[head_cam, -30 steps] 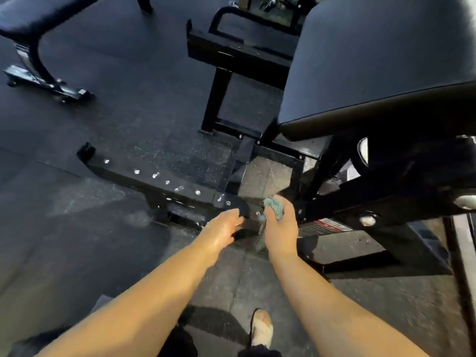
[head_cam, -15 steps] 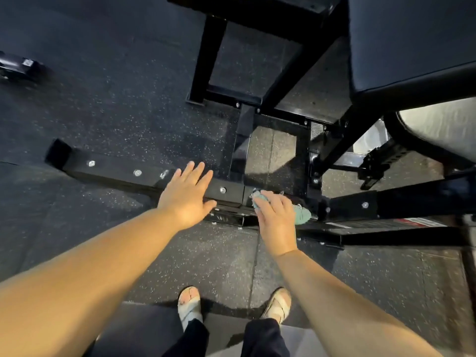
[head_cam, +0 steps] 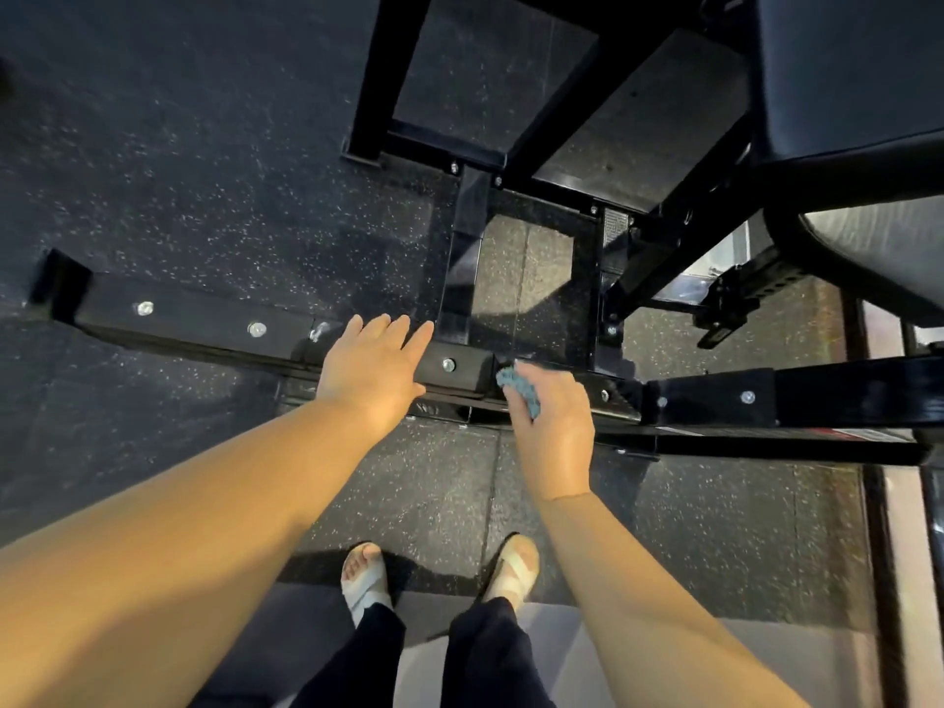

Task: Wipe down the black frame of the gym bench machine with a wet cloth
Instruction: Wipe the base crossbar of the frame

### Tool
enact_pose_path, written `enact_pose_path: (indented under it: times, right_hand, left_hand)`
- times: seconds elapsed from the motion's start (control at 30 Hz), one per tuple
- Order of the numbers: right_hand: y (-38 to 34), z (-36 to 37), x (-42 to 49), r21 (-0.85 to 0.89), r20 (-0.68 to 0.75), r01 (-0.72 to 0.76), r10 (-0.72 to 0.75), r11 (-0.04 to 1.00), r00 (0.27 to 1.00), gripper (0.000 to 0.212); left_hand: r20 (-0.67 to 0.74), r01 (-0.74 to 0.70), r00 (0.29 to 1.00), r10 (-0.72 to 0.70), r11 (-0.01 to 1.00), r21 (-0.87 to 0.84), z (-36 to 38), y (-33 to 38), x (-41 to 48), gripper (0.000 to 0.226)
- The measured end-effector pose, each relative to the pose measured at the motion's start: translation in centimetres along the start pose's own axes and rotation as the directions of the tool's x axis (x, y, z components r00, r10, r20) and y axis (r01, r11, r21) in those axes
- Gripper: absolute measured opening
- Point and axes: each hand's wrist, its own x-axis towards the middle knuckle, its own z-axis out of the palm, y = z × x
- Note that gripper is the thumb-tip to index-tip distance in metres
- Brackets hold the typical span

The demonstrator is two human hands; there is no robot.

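Teal cloth [head_cam: 521,393] bunched in your right hand [head_cam: 554,431], pressed on the black frame [head_cam: 204,324]. Your left hand [head_cam: 370,373] lies flat, fingers straight, on that bar.

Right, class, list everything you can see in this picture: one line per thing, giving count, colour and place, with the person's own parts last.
Frame: one, black with silver bolts, a low bar running left to right across the floor, with struts rising behind it.
Seat pads: two, black, upper right above the frame.
Cloth: one, blue-green, bunched on the bar at centre.
Warning label: one, red and white, on the right end of the bar.
Floor: one, dark speckled rubber, all around.
Sandals: two, pale, bottom centre.
Trousers: one pair, black, bottom edge.
Left hand: one, fingers straight, resting on the bar.
Right hand: one, holding the cloth.
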Motion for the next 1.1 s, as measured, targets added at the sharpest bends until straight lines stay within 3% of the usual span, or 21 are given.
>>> enact_pose_path:
  times: [0.07, 0.2, 0.33, 0.43, 0.53, 0.67, 0.73, 0.83, 0.9, 1.0, 1.1]
  right_hand:
    - [-0.3, 0.2, 1.7, -0.045, 0.008, -0.062, 0.063, 0.997, 0.998, 0.030]
    - [-0.3, 1.0, 0.5, -0.188, 0.068, 0.075, -0.063, 0.979, 0.996, 0.029]
    - [-0.4, -0.9, -3.0, -0.107, 0.200, 0.053, -0.031, 0.993, 0.979, 0.019]
    - [-0.1, -1.7, -1.0, -0.051, 0.084, -0.041, 0.045, 0.998, 0.995, 0.024]
    - [-0.3, -0.3, 2.1, -0.161, 0.074, -0.094, 0.107, 0.982, 0.991, 0.033]
    - [-0.1, 0.4, 0.5, -0.267, 0.151, 0.061, -0.021, 0.962, 0.988, 0.039]
    - [0.4, -0.9, -0.8, -0.224, 0.201, 0.112, -0.066, 0.968, 0.977, 0.035]
    - [-0.2, -3.5, -1.2, -0.053, 0.245, -0.139, 0.148, 0.989, 0.958, 0.023]
    - [-0.7, -4.5, 0.1, 0.043, 0.193, -0.264, 0.251, 0.964, 0.948, 0.015]
    - [-1.0, -3.9, 2.6, 0.073, 0.040, -0.284, 0.282, 0.956, 0.959, 0.015]
    - [-1.4, -1.9, 2.9, -0.077, 0.171, -0.194, 0.205, 0.978, 0.964, 0.034]
  left_hand:
    - [-0.006, -0.010, 1.000, 0.010, 1.000, 0.004, 0.0, -0.2, 0.1, 0.068]
    - [-0.001, -0.014, 1.000, 0.014, 1.000, 0.024, 0.5, -0.2, 0.1, 0.068]
    - [0.010, -0.012, 1.000, 0.012, 1.000, 0.009, 0.2, 0.0, 0.1, 0.067]
    - [0.010, -0.009, 1.000, 0.008, 1.000, 0.018, 0.1, 0.1, 0.0, 0.067]
    - [0.015, -0.001, 1.000, 0.000, 0.999, 0.042, 0.3, 0.0, 0.0, 0.068]
    - [0.030, 0.008, 1.000, -0.009, 0.999, 0.040, 0.2, 0.2, 0.2, 0.067]
    - [0.042, 0.018, 0.999, -0.019, 1.000, 0.013, 0.0, 0.2, 0.1, 0.067]
    - [0.041, 0.019, 0.999, -0.019, 1.000, -0.004, -0.2, 0.4, 0.1, 0.067]
    - [0.033, 0.020, 0.999, -0.019, 1.000, -0.012, -0.3, 0.4, 0.2, 0.067]
    - [0.029, 0.028, 0.999, -0.027, 1.000, -0.008, -0.1, 0.3, 0.0, 0.067]
    - [0.026, 0.037, 0.999, -0.036, 0.999, -0.025, -0.2, 0.5, -0.1, 0.067]
